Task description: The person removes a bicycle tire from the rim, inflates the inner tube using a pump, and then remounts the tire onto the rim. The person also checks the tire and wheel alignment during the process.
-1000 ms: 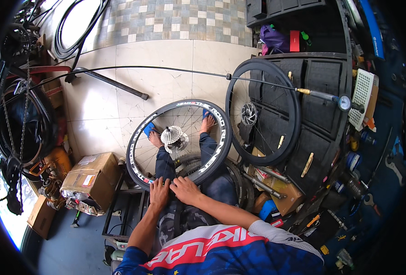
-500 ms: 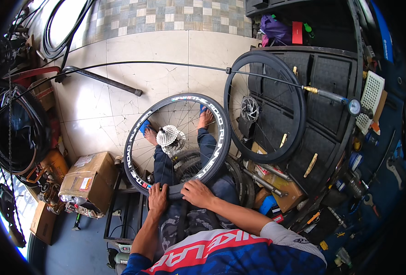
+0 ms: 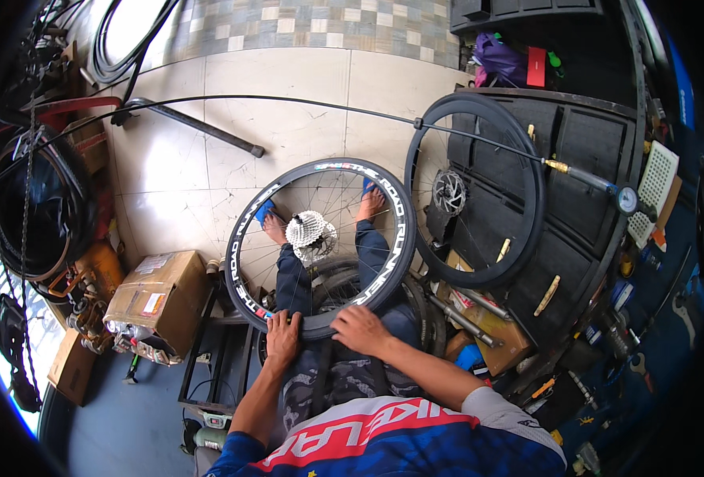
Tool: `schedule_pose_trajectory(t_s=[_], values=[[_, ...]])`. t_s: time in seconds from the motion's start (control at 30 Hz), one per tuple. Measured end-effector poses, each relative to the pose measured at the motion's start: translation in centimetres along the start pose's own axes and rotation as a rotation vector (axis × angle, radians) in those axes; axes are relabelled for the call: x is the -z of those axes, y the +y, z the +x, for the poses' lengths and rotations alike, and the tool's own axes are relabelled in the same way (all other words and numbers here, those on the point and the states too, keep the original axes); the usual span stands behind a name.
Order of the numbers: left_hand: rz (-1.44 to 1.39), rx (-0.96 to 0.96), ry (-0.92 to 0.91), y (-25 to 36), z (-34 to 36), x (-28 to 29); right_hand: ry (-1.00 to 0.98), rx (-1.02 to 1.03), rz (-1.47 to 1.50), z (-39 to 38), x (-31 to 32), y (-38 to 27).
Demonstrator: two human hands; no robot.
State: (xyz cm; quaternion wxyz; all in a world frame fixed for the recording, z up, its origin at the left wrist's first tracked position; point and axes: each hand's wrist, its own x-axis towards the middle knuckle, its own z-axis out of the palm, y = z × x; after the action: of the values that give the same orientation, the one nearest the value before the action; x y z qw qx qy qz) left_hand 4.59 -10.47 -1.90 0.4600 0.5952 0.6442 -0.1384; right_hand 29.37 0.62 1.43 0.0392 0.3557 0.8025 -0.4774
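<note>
Down before us, wheel (image 3: pixel 400 242) just beyond our fingers (image 3: pixel 344 319), left hand (image 3: pixel 283 335) gripping its near edge, right hand (image 3: pixel 361 329) loosely curled alongside, hold unclear.

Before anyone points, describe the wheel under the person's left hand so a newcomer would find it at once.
Start at the pale tiled floor, then the person's feet: the bicycle wheel frames them, its near edge under the left hand. Unlike the black wheel to its right, which shows a disc rotor, it has big white lettering round its rim and silver sprockets.
</note>
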Motion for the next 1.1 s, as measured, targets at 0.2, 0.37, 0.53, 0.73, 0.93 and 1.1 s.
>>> schedule_pose_trajectory(t_s=[0.2,0.37,0.53,0.73,0.93,1.1], values=[[0.053,-0.013,0.041,0.3,0.0,-0.3,-0.059,-0.034,-0.07,-2.2,4.5,5.4],[0.029,-0.052,0.003,1.4,0.7,-0.2,-0.099,-0.2,-0.141,-2.9,6.1,7.4],[0.06,-0.11,0.092,3.4,1.6,0.3,-0.404,-0.457,-0.086,-1.5,6.7,8.6],[-0.005,-0.153,0.166,8.4,3.6,2.0,-0.152,-0.732,0.192,5.1,2.9,9.9],[-0.105,-0.277,0.098,13.2,5.3,6.0,-0.152,-0.937,-0.102,10.7,-1.9,8.9],[-0.555,0.003,0.621,1.1,7.3,7.2,-0.2,-1.163,-0.005,9.8,-3.1,12.0]])
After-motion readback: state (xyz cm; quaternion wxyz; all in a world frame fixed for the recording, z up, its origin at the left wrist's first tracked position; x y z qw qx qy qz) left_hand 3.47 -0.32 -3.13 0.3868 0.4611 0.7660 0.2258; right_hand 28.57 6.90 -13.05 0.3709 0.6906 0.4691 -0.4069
